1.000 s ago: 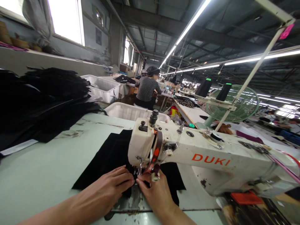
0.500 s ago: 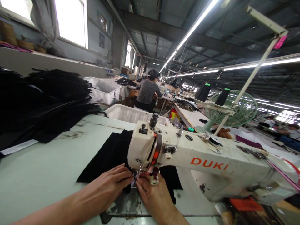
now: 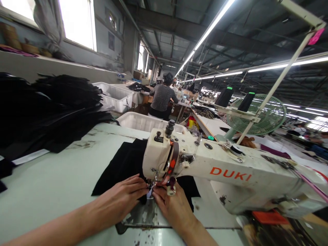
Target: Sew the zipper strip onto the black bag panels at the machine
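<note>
Both hands lie flat on a piece of black fabric [image 3: 123, 164] spread on the pale green bench [image 3: 51, 184], right under the head of the white sewing machine [image 3: 205, 171]. The left hand [image 3: 123, 198] rests palm down, fingers stretched together toward the needle; the right hand [image 3: 171, 206] presses just beside it, fingertips at the presser foot — neither grips anything, they only pin the cloth down. A small pale tag [image 3: 149, 194] shows between the fingertips. To the left sits a tall stack of black pieces [image 3: 51, 109]. Farther off, a white bin [image 3: 138, 121], a green fan [image 3: 266, 114] and a seated person [image 3: 161, 99] at another bench.
</note>
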`<action>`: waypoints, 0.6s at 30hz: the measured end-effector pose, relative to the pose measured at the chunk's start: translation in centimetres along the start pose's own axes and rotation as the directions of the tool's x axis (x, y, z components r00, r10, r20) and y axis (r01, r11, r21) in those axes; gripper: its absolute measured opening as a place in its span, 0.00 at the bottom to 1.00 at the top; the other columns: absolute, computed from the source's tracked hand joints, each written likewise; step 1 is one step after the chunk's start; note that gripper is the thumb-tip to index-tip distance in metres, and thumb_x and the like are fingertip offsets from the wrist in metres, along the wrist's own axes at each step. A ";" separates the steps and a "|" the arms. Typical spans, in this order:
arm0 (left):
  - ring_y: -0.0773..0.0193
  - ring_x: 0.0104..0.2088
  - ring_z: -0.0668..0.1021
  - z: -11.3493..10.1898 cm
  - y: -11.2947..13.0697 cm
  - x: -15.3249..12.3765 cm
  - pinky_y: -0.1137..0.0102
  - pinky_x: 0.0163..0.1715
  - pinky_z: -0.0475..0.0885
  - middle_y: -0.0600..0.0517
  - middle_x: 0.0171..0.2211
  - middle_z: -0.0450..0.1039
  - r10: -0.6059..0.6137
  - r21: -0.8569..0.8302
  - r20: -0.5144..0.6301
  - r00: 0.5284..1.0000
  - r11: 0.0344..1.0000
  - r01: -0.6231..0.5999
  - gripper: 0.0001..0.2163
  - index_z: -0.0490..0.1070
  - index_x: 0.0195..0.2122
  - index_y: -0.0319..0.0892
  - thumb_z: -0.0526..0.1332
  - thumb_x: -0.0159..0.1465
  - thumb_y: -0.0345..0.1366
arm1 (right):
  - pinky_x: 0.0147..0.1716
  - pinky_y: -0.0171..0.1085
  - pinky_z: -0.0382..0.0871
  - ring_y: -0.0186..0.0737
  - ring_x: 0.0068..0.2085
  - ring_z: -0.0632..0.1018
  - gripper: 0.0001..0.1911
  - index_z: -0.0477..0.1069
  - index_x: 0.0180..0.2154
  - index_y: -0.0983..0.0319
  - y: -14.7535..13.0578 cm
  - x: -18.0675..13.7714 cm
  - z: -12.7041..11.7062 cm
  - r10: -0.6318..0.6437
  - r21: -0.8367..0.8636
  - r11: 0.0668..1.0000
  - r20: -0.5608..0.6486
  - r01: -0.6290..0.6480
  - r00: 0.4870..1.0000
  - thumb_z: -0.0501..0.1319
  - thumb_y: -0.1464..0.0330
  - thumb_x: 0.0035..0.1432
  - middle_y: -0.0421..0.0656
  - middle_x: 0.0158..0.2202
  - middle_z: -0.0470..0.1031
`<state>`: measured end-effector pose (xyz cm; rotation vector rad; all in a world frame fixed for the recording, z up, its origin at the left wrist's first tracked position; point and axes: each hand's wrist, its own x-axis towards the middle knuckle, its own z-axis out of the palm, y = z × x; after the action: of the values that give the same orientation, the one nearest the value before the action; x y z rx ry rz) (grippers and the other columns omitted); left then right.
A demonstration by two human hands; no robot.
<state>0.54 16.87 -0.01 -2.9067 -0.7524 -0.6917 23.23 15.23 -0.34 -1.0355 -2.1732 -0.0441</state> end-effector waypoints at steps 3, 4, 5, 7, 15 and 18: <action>0.58 0.56 0.75 0.0 0.1 -0.1 0.60 0.65 0.59 0.48 0.54 0.76 -0.029 -0.027 0.007 1.000 0.999 0.030 0.21 0.72 0.55 0.39 0.49 0.65 0.23 | 0.48 0.42 0.74 0.44 0.44 0.78 0.07 0.78 0.41 0.58 0.0 0.1 -0.4 -0.006 0.008 1.000 0.011 0.006 1.000 0.63 0.73 0.62 0.44 0.41 0.78; 0.58 0.56 0.75 -0.2 0.2 -0.1 0.61 0.65 0.60 0.48 0.53 0.76 -0.035 -0.035 0.008 0.999 0.999 0.035 0.21 0.73 0.55 0.40 0.50 0.64 0.23 | 0.48 0.41 0.74 0.44 0.44 0.78 0.07 0.78 0.41 0.58 0.1 0.1 -0.5 -0.008 0.012 1.000 0.018 0.008 1.000 0.63 0.74 0.62 0.44 0.41 0.78; 0.58 0.55 0.76 -0.5 0.3 0.0 0.61 0.64 0.61 0.49 0.53 0.76 -0.039 -0.043 0.012 0.999 0.998 0.039 0.21 0.73 0.55 0.40 0.51 0.64 0.23 | 0.48 0.41 0.74 0.43 0.45 0.78 0.07 0.77 0.40 0.58 0.1 0.1 -0.6 -0.009 0.015 1.000 0.026 0.009 1.000 0.63 0.74 0.61 0.44 0.41 0.78; 0.58 0.55 0.76 -1.4 0.6 0.3 0.62 0.64 0.63 0.49 0.54 0.76 -0.048 -0.056 0.026 0.999 0.997 0.049 0.21 0.73 0.55 0.41 0.52 0.64 0.23 | 0.48 0.40 0.73 0.43 0.45 0.78 0.08 0.77 0.40 0.58 0.0 0.2 -0.7 -0.008 0.025 1.000 0.044 0.007 0.999 0.63 0.74 0.61 0.43 0.41 0.78; 0.58 0.55 0.76 -3.5 1.1 0.2 0.62 0.62 0.66 0.52 0.54 0.76 -0.126 -0.059 0.107 0.986 0.989 0.132 0.14 0.74 0.55 0.46 0.60 0.69 0.35 | 0.43 0.36 0.74 0.42 0.41 0.79 0.06 0.77 0.36 0.58 0.2 0.1 -2.5 -0.004 0.006 1.000 0.061 0.004 0.998 0.62 0.71 0.64 0.44 0.37 0.78; 0.59 0.59 0.73 -3.5 0.1 -0.1 0.63 0.62 0.66 0.51 0.57 0.73 -0.180 0.014 0.087 0.980 0.984 0.180 0.14 0.73 0.56 0.45 0.54 0.74 0.38 | 0.43 0.37 0.73 0.42 0.41 0.78 0.09 0.77 0.35 0.59 0.3 0.0 -3.0 0.011 -0.056 0.998 0.041 -0.009 0.999 0.59 0.71 0.66 0.45 0.36 0.78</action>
<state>-0.89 16.17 3.10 -2.9051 -1.0359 -0.5757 25.22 14.52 1.81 -1.0871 -2.2150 -0.0798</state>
